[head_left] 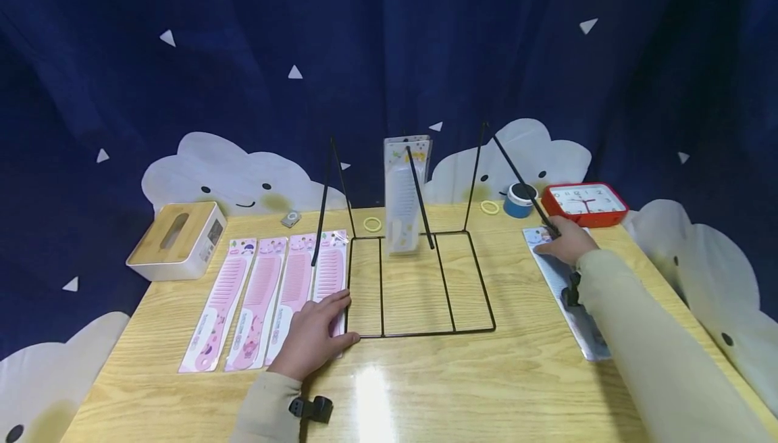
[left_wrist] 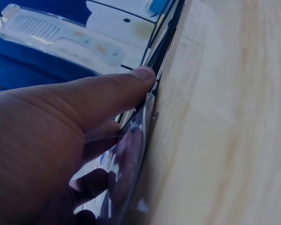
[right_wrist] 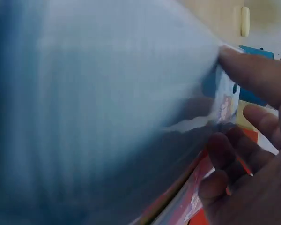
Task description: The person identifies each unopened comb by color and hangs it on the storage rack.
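My right hand [head_left: 568, 242] pinches the upper end of a bluish comb in a clear package [head_left: 554, 281] at the table's right. In the right wrist view, the thumb [right_wrist: 257, 75] lies on one side of this package and fingers on the other. At the black wire rack [head_left: 425, 333], my left hand [head_left: 313, 335] rests on the front left corner, over the lower end of the nearest packaged pink comb [head_left: 330, 267]. Its thumb [left_wrist: 112, 91] touches the wire in the left wrist view. Packaged pale combs [head_left: 401, 200] hang on the rack's middle hook.
Several packaged pink combs [head_left: 255, 301] lie side by side left of the rack. A tissue box [head_left: 173, 237] stands at the back left. At the back right are a blue jar [head_left: 518, 208] and a red clock [head_left: 586, 203]. Yellow rings [head_left: 373, 224] lie behind the rack.
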Action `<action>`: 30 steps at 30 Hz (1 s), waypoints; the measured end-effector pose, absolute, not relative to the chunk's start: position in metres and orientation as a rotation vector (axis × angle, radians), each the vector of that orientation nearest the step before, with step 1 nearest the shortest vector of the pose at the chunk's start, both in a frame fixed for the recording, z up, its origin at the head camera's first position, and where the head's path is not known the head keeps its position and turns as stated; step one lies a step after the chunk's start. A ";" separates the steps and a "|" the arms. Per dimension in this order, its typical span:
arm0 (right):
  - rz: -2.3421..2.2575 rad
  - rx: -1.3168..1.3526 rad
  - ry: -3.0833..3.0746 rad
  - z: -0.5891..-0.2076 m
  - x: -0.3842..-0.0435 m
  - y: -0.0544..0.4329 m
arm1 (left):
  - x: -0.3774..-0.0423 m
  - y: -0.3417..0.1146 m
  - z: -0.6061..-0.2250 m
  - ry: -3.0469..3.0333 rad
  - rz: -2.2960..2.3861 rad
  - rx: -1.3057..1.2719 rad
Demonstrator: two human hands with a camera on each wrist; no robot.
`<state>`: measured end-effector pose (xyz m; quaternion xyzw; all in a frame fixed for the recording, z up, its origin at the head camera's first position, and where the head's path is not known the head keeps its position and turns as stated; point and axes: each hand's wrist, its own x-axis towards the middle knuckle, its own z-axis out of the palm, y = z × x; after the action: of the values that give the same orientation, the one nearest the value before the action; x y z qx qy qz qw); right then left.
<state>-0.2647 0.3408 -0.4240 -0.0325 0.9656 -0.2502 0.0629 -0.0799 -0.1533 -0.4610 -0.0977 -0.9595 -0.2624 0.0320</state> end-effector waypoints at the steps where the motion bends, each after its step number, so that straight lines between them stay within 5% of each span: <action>1: -0.770 -0.090 2.932 -0.424 -0.265 0.340 | -0.080 -0.153 -0.461 -2.955 -0.809 -0.302; 18: -0.757 -0.032 2.760 -0.430 -0.260 0.325 | -0.081 -0.153 -0.461 -2.932 -0.812 -0.329; 30: -1.237 -0.516 2.765 -0.380 -0.208 0.244 | -0.079 -0.154 -0.459 -2.945 -0.806 -0.313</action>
<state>-0.2076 0.2442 -0.3795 -0.1677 0.8994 -0.4022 0.0344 -0.0794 -0.1537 -0.4594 -0.1019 -0.9589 -0.2625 0.0360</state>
